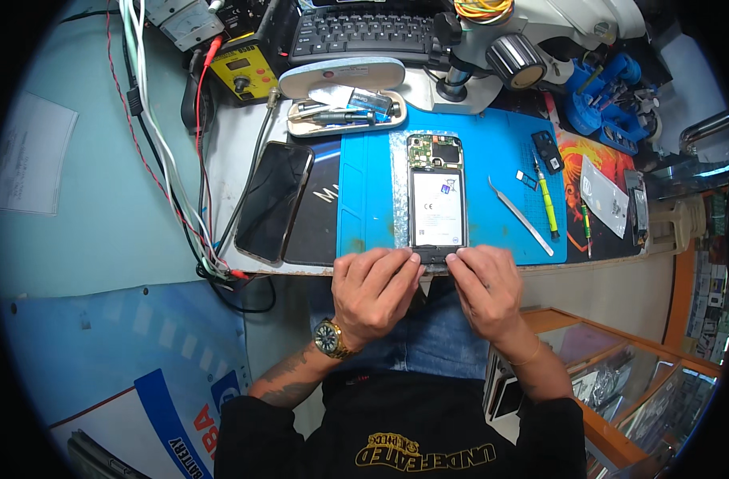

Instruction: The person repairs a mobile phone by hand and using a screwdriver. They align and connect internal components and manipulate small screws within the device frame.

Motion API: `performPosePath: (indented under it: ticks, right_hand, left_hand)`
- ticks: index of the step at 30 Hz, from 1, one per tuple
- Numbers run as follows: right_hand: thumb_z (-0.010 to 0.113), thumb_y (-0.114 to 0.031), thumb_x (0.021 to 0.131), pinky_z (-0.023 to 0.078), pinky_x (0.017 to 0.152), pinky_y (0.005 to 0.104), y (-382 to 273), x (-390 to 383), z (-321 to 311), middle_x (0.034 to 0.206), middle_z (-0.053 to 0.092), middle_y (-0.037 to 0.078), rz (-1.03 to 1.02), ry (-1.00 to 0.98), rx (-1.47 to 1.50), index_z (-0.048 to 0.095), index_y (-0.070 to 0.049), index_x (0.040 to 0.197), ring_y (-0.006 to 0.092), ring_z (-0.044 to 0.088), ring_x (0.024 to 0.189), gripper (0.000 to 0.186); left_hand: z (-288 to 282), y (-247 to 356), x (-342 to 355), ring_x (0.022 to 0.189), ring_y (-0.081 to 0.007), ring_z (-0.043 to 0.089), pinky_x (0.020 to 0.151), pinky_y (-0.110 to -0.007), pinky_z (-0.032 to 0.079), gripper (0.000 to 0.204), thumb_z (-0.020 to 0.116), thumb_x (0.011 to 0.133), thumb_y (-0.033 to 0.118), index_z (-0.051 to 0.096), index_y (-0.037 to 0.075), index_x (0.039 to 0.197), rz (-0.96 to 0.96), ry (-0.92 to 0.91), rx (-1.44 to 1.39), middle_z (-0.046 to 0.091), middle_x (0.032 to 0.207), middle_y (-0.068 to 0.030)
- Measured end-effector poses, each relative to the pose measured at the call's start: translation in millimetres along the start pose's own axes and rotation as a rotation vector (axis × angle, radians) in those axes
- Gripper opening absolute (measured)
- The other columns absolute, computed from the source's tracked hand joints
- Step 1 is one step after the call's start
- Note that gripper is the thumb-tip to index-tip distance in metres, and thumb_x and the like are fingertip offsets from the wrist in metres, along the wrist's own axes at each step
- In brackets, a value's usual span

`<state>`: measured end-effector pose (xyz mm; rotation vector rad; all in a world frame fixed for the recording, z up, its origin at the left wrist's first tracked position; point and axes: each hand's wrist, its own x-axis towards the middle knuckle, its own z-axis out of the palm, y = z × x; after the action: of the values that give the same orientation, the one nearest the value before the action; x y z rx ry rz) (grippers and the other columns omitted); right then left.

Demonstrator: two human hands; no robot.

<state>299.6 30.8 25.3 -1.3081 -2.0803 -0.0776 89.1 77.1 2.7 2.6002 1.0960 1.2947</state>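
Note:
An opened smartphone (pixel 437 209) lies back up on the blue work mat (pixel 372 191), its white battery and green circuit board (pixel 425 152) bare. A black strip (pixel 434 258) covers its lower end, at the front edge of the table. My left hand (pixel 378 292), a gold watch on its wrist, has its bent fingers closed at the phone's lower left corner. At the lower right corner my right hand (pixel 487 290) grips with its fingers drawn together. Both thumbs are mostly hidden. Right of the phone lie tweezers (pixel 521 215) and a yellow-green screwdriver (pixel 547 199).
A dark phone (pixel 274 202) lies at the left, near hanging cables (pixel 153 144). Behind the mat stand an open case of tools (pixel 347 116), a keyboard (pixel 364 36) and a microscope base (pixel 452 90). A plastic bag (pixel 604 194) and blue tool holder (pixel 585 109) are at right.

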Motion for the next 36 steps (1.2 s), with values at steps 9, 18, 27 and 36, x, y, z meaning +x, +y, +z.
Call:
performPosePath:
  ticks: [9, 18, 27, 36]
  right_hand:
    - [0.078, 0.004, 0.076, 0.051, 0.083, 0.0436, -4.9, -13.5, 15.3, 0.114, 0.07, 0.012, 0.125, 0.12, 0.034, 0.077, -0.002, 0.116, 0.0316, 0.067, 0.101, 0.04]
    - [0.076, 0.002, 0.08, 0.05, 0.086, 0.0434, -5.2, -13.4, 14.2, 0.114, 0.07, 0.01, 0.111, 0.108, 0.016, 0.077, -0.003, 0.118, 0.0317, 0.067, 0.104, 0.039]
    - [0.073, 0.003, 0.088, 0.055, 0.086, 0.0419, 6.5, -20.4, 6.0, 0.113, 0.072, 0.013, 0.218, 0.217, 0.188, 0.076, -0.002, 0.116, 0.0319, 0.07, 0.102, 0.029]
    - [0.07, -0.006, 0.099, 0.057, 0.079, 0.0389, 57.7, -22.1, -54.9, 0.105, 0.072, 0.014, 0.676, 0.373, 0.018, 0.075, -0.001, 0.121, 0.0265, 0.072, 0.09, 0.023]
  left_hand:
    - [2.0, 14.3, -2.6, 0.097, -0.0214, 0.065, 0.086, -0.04, 0.042, 0.032, 0.089, 0.081, 0.014, 0.08, 0.011, 0.112, -0.164, 0.004, 0.028, 0.071, 0.108, -0.0006]
    - [5.7, 24.8, -12.6, 0.106, -0.019, 0.064, 0.092, -0.041, 0.039, 0.043, 0.083, 0.084, 0.018, 0.078, 0.013, 0.127, -0.049, -0.06, 0.153, 0.071, 0.121, -0.0005]
    - [9.7, 29.2, -13.9, 0.113, -0.0195, 0.063, 0.096, -0.041, 0.037, 0.049, 0.082, 0.086, 0.022, 0.075, 0.017, 0.135, 0.051, -0.104, 0.365, 0.069, 0.128, -0.0011]
    - [16.6, 29.8, -6.8, 0.114, -0.0203, 0.064, 0.096, -0.041, 0.038, 0.042, 0.065, 0.094, 0.014, 0.072, 0.014, 0.136, 0.157, -0.121, 0.427, 0.067, 0.121, -0.0053]
